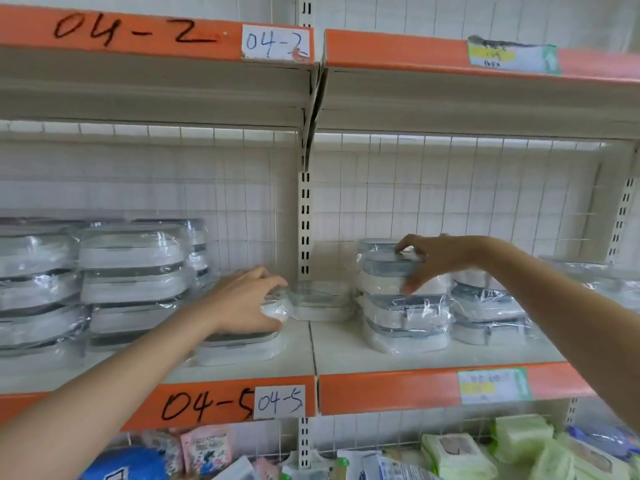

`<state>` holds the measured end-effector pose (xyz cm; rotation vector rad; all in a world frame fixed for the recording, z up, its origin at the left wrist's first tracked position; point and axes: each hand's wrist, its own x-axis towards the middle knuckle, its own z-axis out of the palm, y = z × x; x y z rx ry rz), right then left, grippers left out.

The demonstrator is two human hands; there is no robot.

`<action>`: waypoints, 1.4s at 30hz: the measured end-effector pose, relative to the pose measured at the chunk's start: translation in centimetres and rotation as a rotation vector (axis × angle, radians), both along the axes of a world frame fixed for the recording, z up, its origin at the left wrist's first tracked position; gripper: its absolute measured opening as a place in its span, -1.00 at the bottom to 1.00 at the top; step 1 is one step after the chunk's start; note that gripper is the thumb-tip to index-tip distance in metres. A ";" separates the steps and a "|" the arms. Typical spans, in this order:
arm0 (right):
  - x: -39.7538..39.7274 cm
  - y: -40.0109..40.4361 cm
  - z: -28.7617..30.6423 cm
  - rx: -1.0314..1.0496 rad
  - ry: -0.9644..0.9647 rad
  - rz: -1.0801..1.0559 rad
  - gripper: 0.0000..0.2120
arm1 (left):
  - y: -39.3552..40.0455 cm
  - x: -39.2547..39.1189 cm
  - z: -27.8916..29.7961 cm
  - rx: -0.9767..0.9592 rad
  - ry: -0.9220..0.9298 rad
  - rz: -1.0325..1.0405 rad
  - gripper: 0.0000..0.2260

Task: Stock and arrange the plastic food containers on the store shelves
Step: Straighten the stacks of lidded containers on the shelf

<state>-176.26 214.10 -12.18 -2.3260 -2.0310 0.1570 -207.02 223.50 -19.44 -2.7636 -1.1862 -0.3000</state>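
On the shelf (pixel 381 355) marked 04-5, the left hand (pixel 242 299) grasped a wrapped container (pixel 275 306) lying on another container (pixel 239 348). Further in, the right hand (pixel 433 258) gripped the top container (pixel 388 265) of a stack (pixel 405 323). Taller stacks (pixel 104 285) stood at far left.

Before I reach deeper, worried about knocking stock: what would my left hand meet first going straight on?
Probably the low wrapped container just beyond the left hand, in front of the slotted upright; depth is unclear.
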 end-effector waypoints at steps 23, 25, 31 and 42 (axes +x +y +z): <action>-14.6 18.6 -4.8 0.112 0.277 0.289 -0.51 | 1.6 -4.8 1.1 -0.021 -0.234 0.033 -0.50; -15.0 18.7 -5.2 0.149 0.445 0.283 -0.63 | 1.6 -4.8 1.4 -0.017 -0.216 0.038 -0.53; -13.7 17.6 -5.5 0.147 0.656 0.252 -0.69 | 1.3 -4.4 1.7 0.016 -0.177 0.048 -0.56; -10.7 14.5 -5.0 -0.253 -0.109 0.089 -0.25 | 1.1 -3.7 2.2 0.004 -0.106 0.076 -0.69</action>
